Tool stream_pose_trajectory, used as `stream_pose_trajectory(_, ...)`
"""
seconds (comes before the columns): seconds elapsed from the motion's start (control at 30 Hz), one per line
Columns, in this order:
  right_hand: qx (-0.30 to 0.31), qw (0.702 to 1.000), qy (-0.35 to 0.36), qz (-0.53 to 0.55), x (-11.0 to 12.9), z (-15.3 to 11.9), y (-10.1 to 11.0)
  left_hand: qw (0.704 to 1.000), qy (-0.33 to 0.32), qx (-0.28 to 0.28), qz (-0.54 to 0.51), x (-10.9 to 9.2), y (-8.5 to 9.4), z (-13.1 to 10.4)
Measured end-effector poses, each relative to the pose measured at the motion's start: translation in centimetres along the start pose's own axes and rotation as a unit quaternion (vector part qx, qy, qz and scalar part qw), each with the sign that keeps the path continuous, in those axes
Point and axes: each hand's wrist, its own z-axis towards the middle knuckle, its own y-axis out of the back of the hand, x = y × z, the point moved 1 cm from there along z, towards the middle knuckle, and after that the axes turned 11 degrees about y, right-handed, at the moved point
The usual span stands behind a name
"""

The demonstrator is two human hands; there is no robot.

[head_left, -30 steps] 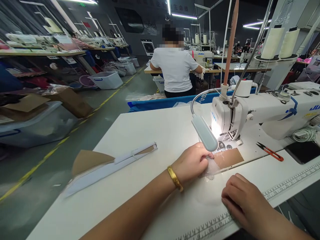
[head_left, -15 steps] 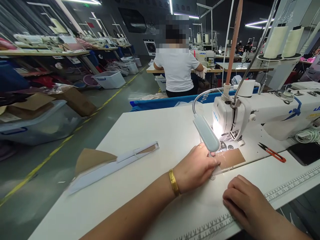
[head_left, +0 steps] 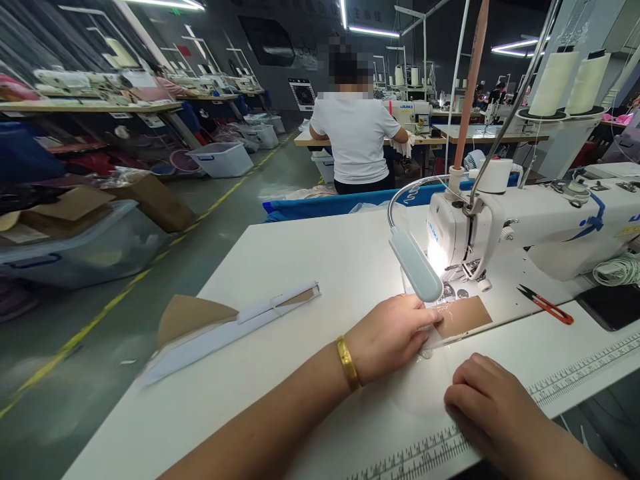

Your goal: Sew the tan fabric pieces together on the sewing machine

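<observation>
My left hand [head_left: 393, 333], with a gold bracelet at the wrist, is beside the lit needle area of a white sewing machine [head_left: 500, 220]. Its fingers are pressed together at the left edge of a brown plate [head_left: 465, 317], over a small clear piece [head_left: 427, 350]; what they grip is too small to make out. A grey lamp head [head_left: 416, 265] hangs just above the fingertips. My right hand [head_left: 487, 400] rests with curled fingers on the white table's front part, near the printed ruler; whether it holds anything is hidden.
Red-handled snips [head_left: 547, 305] and a black phone [head_left: 610, 307] lie to the right. A folded white and brown paper piece [head_left: 200, 337] lies on the left of the table [head_left: 320, 257]. A person in a white shirt [head_left: 356, 137] sits beyond the blue cloth.
The fingers of my left hand have shifted slightly at the plate's edge. My right hand has curled a little more. The whole view has moved slightly.
</observation>
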Motion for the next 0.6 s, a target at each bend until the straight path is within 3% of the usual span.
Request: stream_pose_trajectory(0.6,0.006,1.000,-0.005,0.014,0.12,0.09,0.43,1.000,-0.015,0.004,0.001,-0.07,-0.18,-0.07)
